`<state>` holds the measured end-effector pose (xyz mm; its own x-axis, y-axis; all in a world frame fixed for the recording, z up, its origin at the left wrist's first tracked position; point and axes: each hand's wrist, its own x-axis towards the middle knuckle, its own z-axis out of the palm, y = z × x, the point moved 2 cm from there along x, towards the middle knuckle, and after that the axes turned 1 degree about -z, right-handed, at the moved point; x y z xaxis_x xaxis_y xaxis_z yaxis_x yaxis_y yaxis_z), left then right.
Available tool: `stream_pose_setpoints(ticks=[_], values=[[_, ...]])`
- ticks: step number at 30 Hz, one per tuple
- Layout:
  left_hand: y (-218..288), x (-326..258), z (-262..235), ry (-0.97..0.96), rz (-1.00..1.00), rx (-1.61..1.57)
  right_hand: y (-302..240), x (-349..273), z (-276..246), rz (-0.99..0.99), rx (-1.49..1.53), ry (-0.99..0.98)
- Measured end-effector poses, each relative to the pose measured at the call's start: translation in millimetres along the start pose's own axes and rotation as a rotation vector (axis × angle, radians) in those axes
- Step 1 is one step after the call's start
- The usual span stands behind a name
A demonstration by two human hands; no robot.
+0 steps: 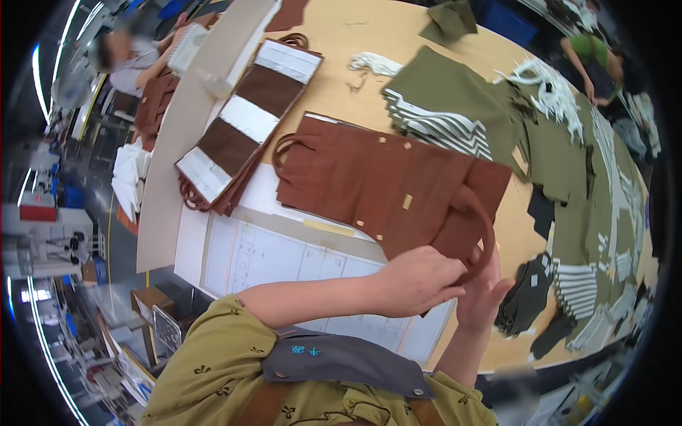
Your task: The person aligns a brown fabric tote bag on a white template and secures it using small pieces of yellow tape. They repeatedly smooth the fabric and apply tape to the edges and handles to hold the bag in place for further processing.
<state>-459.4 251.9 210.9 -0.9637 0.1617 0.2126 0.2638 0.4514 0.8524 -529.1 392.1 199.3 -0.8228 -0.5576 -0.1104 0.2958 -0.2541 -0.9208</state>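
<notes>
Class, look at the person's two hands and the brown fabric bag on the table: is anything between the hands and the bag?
Nothing visible does. The left hand already grips the brown bag at its near corner, by the curved handle, and the right hand touches it from beneath. The stack of olive pieces lies beyond the bag, apart from both hands.

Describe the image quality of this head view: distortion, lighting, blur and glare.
Head view: strong fisheye, so the wooden table edge and white sheets bow toward a black rim; even bright overhead light, soft shadows only; both hands, left hand and right hand, and the brown fabric bag are sharp; far-left edge shows streaked light glare; two patches are blurred out.
</notes>
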Motion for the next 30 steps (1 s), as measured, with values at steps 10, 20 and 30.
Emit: stream_pose_setpoints(ticks=[10, 20, 30], values=[[-19.7, -47.5, 4.9, 0.043, 0.145, 0.242, 3.0, -2.5, 30.2, -0.028, -1.150, 0.061], [-152.1, -194.6, -127.4, 0.631, -0.240, 0.621, -61.1, 5.5, 112.4, -0.036, -0.769, 0.188], [-191.7, -270.5, -84.2, 0.297, -0.127, 0.589, -147.8, -10.2, 260.4, -0.207, -0.887, -0.016]])
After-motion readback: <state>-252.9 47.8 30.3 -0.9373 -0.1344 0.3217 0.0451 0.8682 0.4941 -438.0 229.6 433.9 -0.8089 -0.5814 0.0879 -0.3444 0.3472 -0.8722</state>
